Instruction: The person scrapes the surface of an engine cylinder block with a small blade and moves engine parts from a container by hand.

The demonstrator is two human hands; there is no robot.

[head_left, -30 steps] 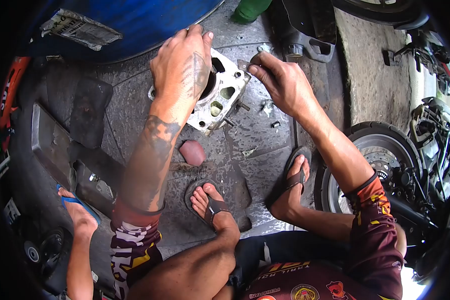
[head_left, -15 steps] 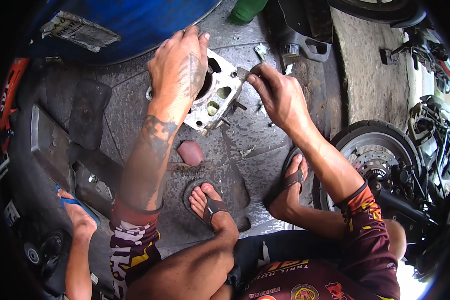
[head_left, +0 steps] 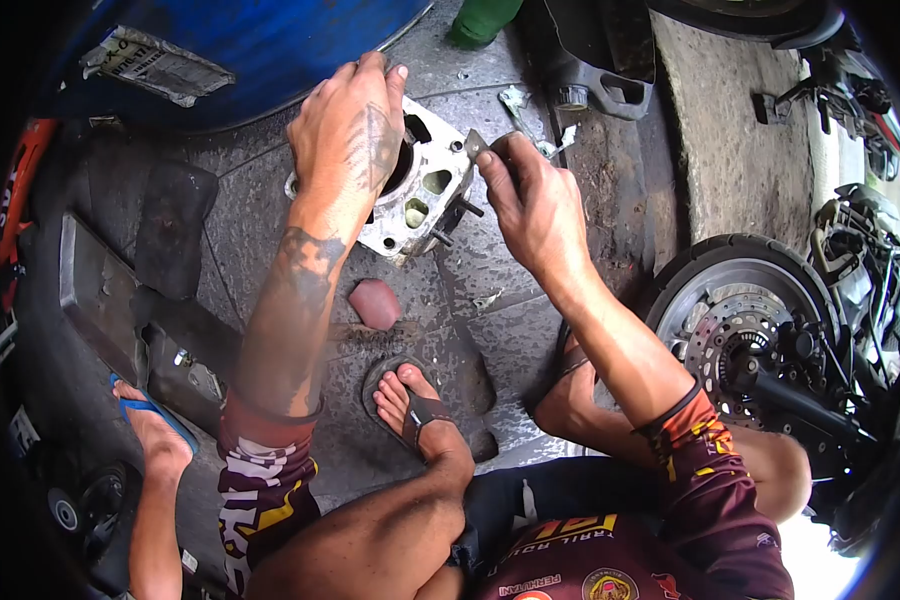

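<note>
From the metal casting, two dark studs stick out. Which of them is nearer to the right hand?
The upper stud in the picture is nearer the right hand; the lower stud sits more to the left, farther from that hand.

Floor (head_left: 232,225): dark grey, seams visible, blotchy. Rough concrete-looking strip (head_left: 740,140) runs along the right. Big blue drum (head_left: 290,60) top left, worn label (head_left: 160,68) on it. Motorcycle wheel (head_left: 745,340) right side. Light (head_left: 828,562) blown out white, bottom right.
</note>
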